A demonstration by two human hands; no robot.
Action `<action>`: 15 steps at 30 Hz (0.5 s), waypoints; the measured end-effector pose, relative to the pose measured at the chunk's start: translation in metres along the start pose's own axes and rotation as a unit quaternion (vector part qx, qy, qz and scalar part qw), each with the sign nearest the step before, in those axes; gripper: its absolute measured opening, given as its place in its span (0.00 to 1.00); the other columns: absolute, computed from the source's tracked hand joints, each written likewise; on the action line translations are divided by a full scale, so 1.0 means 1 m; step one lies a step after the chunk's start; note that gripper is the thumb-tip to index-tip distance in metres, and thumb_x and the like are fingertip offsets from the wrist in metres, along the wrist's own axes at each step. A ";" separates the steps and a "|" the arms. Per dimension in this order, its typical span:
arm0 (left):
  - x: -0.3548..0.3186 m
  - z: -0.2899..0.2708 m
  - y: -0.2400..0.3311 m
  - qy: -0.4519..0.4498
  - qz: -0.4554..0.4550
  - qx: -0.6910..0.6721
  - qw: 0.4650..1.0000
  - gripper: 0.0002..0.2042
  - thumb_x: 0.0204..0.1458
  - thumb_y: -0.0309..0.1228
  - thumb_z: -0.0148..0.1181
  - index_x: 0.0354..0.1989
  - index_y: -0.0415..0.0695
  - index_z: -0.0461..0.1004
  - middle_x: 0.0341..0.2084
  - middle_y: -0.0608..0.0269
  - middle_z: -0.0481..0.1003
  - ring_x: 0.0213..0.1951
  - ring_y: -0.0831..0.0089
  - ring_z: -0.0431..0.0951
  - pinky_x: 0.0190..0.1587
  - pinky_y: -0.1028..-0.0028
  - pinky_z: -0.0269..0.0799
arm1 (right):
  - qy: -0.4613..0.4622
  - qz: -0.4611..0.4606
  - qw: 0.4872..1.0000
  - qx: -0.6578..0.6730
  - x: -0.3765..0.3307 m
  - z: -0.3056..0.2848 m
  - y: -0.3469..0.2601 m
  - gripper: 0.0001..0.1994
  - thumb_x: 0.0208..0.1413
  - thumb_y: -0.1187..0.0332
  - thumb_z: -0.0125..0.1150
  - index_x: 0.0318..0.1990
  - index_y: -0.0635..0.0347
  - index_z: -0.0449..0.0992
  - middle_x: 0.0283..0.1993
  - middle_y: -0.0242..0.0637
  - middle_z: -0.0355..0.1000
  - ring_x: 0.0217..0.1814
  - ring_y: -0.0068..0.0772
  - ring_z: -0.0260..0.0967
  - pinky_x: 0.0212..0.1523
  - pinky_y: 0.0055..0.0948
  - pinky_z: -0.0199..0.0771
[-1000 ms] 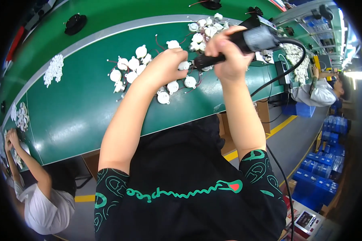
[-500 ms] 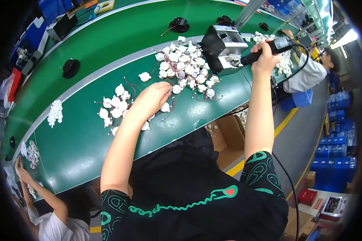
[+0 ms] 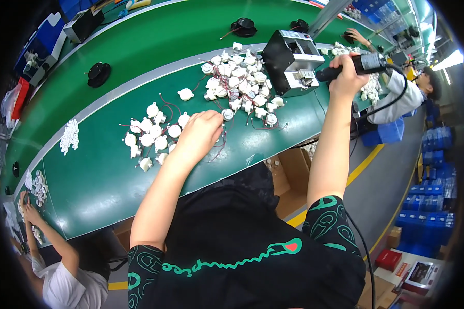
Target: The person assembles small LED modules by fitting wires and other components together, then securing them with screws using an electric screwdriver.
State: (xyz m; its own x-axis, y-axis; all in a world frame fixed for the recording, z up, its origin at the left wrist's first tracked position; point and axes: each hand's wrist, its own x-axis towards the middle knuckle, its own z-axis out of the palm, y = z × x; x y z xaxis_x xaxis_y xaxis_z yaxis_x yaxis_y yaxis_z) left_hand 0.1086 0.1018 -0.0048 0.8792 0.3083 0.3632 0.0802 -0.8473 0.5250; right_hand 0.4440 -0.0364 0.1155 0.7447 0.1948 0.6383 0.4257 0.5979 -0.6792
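Note:
My right hand (image 3: pixel 348 77) is wrapped round a black corded electric screwdriver (image 3: pixel 371 63). The tool lies almost level, its nose pointing left at the front of a black-and-silver box-shaped machine (image 3: pixel 292 62) that resembles a screw feeder. My left hand (image 3: pixel 203 133) rests low over the green table, back up, fingers curled down; what lies under them is hidden. Thin dark red wires show beside its fingertips. A large pile of white round wired parts (image 3: pixel 237 82), like small motors, lies just beyond it. A smaller group of the same parts (image 3: pixel 147 135) is to its left.
Behind the table runs a green conveyor belt (image 3: pixel 154 38) carrying black round parts (image 3: pixel 98 74). Small white pieces (image 3: pixel 69 137) are heaped at left. Co-workers sit at both ends. An open cardboard box (image 3: pixel 293 175) stands below the table edge. The screwdriver's cable (image 3: pixel 403 95) hangs at right.
My left hand has shifted slightly right and nearer, its fingers now curled over where a white part showed. My right hand keeps the screwdriver by the machine. The whole view has shifted a little.

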 end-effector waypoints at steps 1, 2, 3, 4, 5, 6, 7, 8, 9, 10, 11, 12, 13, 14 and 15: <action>0.002 0.002 0.001 0.007 -0.005 -0.015 1.000 0.10 0.47 0.23 0.66 0.35 0.37 0.72 0.41 0.52 0.78 0.47 0.52 0.78 0.50 0.58 0.74 | -0.002 -0.008 0.999 -0.034 0.004 -0.002 0.006 0.09 0.53 0.85 0.59 0.39 0.65 0.69 0.24 0.38 0.69 0.20 0.29 0.68 0.24 0.31 0.72; 0.004 0.003 0.001 0.017 -0.012 -0.029 0.999 0.10 0.46 0.22 0.67 0.35 0.37 0.72 0.42 0.52 0.77 0.48 0.52 0.77 0.50 0.58 0.74 | 0.000 -0.007 0.998 -0.067 0.006 -0.002 0.014 0.09 0.53 0.85 0.60 0.38 0.64 0.68 0.24 0.37 0.69 0.20 0.29 0.68 0.24 0.31 0.71; 0.004 0.005 0.000 0.017 -0.009 -0.030 0.999 0.10 0.46 0.22 0.67 0.35 0.37 0.72 0.42 0.52 0.77 0.48 0.52 0.77 0.50 0.58 0.74 | -0.002 0.013 0.998 -0.067 0.001 -0.007 0.020 0.09 0.52 0.84 0.60 0.38 0.63 0.68 0.24 0.37 0.69 0.20 0.29 0.68 0.23 0.30 0.71; 0.004 0.008 -0.001 0.031 -0.002 -0.034 0.999 0.11 0.45 0.22 0.67 0.36 0.37 0.72 0.43 0.52 0.76 0.48 0.51 0.77 0.49 0.59 0.74 | -0.010 0.034 0.997 -0.065 -0.001 -0.004 0.024 0.09 0.52 0.84 0.60 0.37 0.63 0.67 0.23 0.37 0.69 0.20 0.29 0.68 0.23 0.30 0.71; 0.003 0.010 -0.002 0.046 0.004 -0.039 0.998 0.12 0.45 0.22 0.68 0.36 0.37 0.71 0.43 0.52 0.75 0.49 0.51 0.76 0.49 0.60 0.75 | 0.007 0.049 0.997 -0.062 -0.005 -0.005 0.023 0.09 0.53 0.85 0.59 0.36 0.62 0.67 0.24 0.37 0.66 0.21 0.32 0.66 0.24 0.34 0.70; 0.003 0.010 -0.003 0.051 0.001 -0.040 0.998 0.12 0.45 0.22 0.68 0.36 0.37 0.71 0.43 0.52 0.75 0.49 0.51 0.76 0.49 0.60 0.75 | -0.012 0.058 0.997 -0.046 -0.008 -0.008 0.018 0.09 0.53 0.85 0.58 0.36 0.62 0.67 0.24 0.37 0.66 0.21 0.31 0.65 0.25 0.33 0.69; 0.002 0.011 -0.002 0.041 -0.015 -0.043 0.998 0.14 0.45 0.23 0.69 0.38 0.38 0.72 0.44 0.53 0.76 0.49 0.52 0.76 0.51 0.59 0.74 | -0.025 0.069 0.996 -0.059 -0.011 -0.012 0.013 0.09 0.54 0.85 0.57 0.36 0.62 0.67 0.25 0.37 0.66 0.22 0.31 0.64 0.25 0.33 0.69; 0.000 0.012 -0.002 0.032 -0.032 -0.046 0.998 0.15 0.45 0.25 0.70 0.40 0.39 0.73 0.45 0.54 0.76 0.49 0.52 0.76 0.53 0.58 0.73 | -0.038 0.080 0.994 -0.071 -0.015 -0.016 0.009 0.09 0.54 0.85 0.57 0.37 0.62 0.67 0.25 0.37 0.66 0.22 0.30 0.64 0.25 0.33 0.69; -0.003 0.012 -0.001 0.035 -0.039 -0.049 0.997 0.15 0.45 0.25 0.70 0.40 0.39 0.73 0.45 0.54 0.76 0.49 0.52 0.76 0.53 0.58 0.73 | -0.044 0.091 0.992 -0.072 -0.023 -0.018 0.006 0.09 0.54 0.85 0.57 0.37 0.62 0.67 0.26 0.37 0.66 0.23 0.30 0.63 0.27 0.34 0.69; -0.002 0.010 0.001 0.055 -0.035 -0.021 0.998 0.17 0.45 0.27 0.71 0.43 0.40 0.74 0.45 0.54 0.76 0.50 0.53 0.76 0.57 0.55 0.70 | -0.040 0.108 0.991 -0.067 -0.033 -0.014 -0.002 0.08 0.54 0.84 0.56 0.37 0.61 0.67 0.26 0.37 0.66 0.23 0.31 0.63 0.27 0.34 0.69; -0.004 0.010 0.002 0.073 -0.033 0.008 0.997 0.20 0.44 0.29 0.72 0.46 0.41 0.74 0.45 0.55 0.76 0.51 0.54 0.76 0.60 0.52 0.66 | -0.048 0.116 0.992 -0.031 -0.042 -0.009 -0.008 0.09 0.54 0.85 0.56 0.37 0.62 0.67 0.26 0.38 0.67 0.22 0.31 0.64 0.26 0.34 0.70; -0.004 0.010 0.003 0.074 -0.041 0.008 0.996 0.20 0.44 0.29 0.72 0.46 0.41 0.74 0.45 0.55 0.76 0.51 0.54 0.76 0.60 0.52 0.66 | -0.054 0.125 0.991 0.005 -0.051 -0.004 -0.013 0.09 0.53 0.86 0.56 0.38 0.63 0.67 0.25 0.38 0.67 0.21 0.31 0.65 0.25 0.34 0.72; -0.003 0.011 0.005 0.068 -0.062 0.016 0.996 0.21 0.44 0.31 0.72 0.47 0.42 0.75 0.44 0.56 0.77 0.51 0.56 0.77 0.63 0.50 0.62 | -0.065 0.139 0.987 0.043 -0.062 0.004 -0.022 0.09 0.53 0.85 0.56 0.38 0.62 0.67 0.26 0.39 0.68 0.21 0.31 0.64 0.25 0.34 0.72; -0.003 0.011 0.003 0.062 -0.085 0.027 0.994 0.22 0.44 0.32 0.73 0.49 0.43 0.76 0.44 0.57 0.78 0.51 0.57 0.77 0.65 0.47 0.58 | -0.063 0.147 0.986 0.044 -0.075 0.016 -0.028 0.09 0.53 0.85 0.56 0.38 0.62 0.67 0.26 0.39 0.68 0.21 0.31 0.64 0.25 0.34 0.72; -0.003 0.013 -0.001 0.045 -0.091 0.024 0.995 0.19 0.45 0.33 0.72 0.46 0.43 0.78 0.42 0.60 0.79 0.51 0.60 0.77 0.65 0.48 0.56 | -0.089 0.159 0.980 0.084 -0.088 0.030 -0.034 0.09 0.54 0.85 0.57 0.39 0.62 0.67 0.26 0.39 0.68 0.21 0.31 0.65 0.26 0.34 0.72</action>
State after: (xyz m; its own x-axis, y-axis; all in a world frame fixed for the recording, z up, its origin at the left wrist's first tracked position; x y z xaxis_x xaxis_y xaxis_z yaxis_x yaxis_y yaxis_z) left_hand 0.1114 0.0957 -0.0160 0.8027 0.4945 0.3333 0.2596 -0.7929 0.5512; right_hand 0.3484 -0.0502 0.0931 0.7180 0.5164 0.4666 0.0845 0.6008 -0.7949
